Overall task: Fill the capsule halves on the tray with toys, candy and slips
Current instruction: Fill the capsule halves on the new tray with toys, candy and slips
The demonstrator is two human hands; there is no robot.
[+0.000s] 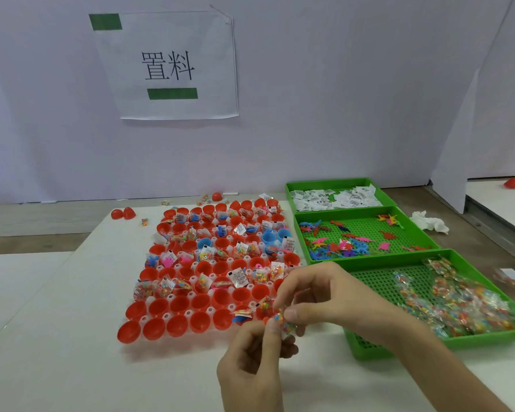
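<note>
Left hand (252,356) and right hand (318,295) meet at the tray's (158,337) near right corner, both pinching one candy packet (283,321) — possibly more than one, the fingers hide it. The empty capsule halves (179,310) lie just left and ahead in the two nearest rows — the left hand is nearer them.

Red and a few blue capsule halves (199,321), perforated green baskets (366,347), multicoloured candy (470,310).
</note>
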